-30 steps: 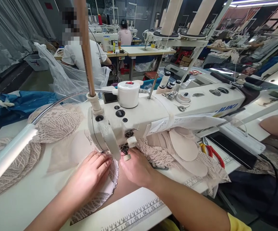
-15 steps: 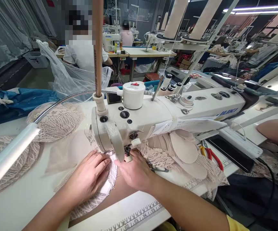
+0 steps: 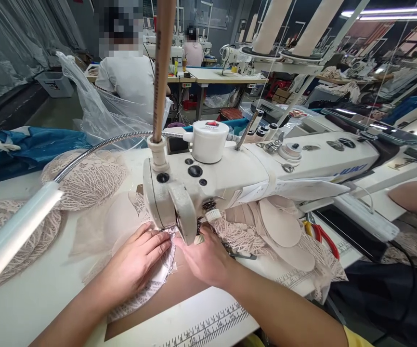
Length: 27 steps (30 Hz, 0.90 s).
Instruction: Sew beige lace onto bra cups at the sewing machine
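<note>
A white sewing machine [image 3: 252,176] stands across the table. My left hand [image 3: 136,262] lies flat, fingers stretched, on a beige lace piece [image 3: 154,284] just left of the needle area. My right hand [image 3: 206,258] rests on the same lace piece right under the machine head, fingers curled toward the presser foot, which the head hides. The fabric runs between both hands under the machine.
Stacks of lace cups [image 3: 85,178] lie at the left, and beige cut pieces [image 3: 280,226] behind the machine. Red-handled scissors [image 3: 326,236] lie at the right. A lamp tube [image 3: 13,231] crosses the left foreground. A person's arm [image 3: 414,197] shows at the right edge. Other workers sit behind.
The lace piece has fed a little further under the machine head; both hands have shifted slightly right and forward with it. My view has moved a bit.
</note>
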Each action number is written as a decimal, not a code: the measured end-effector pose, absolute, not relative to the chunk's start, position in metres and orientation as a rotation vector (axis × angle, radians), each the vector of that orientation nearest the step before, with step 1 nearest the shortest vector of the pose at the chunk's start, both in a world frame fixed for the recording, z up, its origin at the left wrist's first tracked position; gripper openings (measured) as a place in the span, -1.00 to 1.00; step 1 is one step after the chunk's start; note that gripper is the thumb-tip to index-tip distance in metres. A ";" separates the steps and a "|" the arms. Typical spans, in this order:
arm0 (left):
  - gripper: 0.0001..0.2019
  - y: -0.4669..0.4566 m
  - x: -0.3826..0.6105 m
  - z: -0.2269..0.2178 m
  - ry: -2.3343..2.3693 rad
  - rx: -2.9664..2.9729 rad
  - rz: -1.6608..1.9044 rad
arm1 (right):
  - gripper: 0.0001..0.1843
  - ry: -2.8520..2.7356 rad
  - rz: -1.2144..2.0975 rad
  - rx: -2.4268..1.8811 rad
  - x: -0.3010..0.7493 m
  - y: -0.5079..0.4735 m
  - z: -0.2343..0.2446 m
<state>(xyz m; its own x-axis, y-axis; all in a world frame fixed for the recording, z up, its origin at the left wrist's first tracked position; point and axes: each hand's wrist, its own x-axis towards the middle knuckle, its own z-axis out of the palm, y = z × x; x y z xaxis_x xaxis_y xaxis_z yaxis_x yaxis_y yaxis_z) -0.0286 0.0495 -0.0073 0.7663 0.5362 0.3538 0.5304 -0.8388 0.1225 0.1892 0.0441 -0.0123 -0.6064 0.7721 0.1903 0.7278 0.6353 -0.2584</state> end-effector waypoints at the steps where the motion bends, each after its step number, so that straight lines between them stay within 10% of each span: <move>1: -0.69 0.050 -0.029 -0.007 0.881 2.941 0.594 | -0.64 -2.579 0.218 -1.212 0.189 0.044 -0.012; 27: -0.75 0.047 -0.025 -0.012 1.014 2.877 0.470 | -0.69 -2.541 0.004 -1.301 0.175 0.047 -0.014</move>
<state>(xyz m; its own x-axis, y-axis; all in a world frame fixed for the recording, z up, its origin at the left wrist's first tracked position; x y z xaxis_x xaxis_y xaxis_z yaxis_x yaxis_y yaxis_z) -0.0250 0.0469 -0.0120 0.7378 0.6205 0.2657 0.6037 -0.7827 0.1513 0.1754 0.0473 -0.0144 -0.5519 0.7953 0.2508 0.7946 0.5928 -0.1314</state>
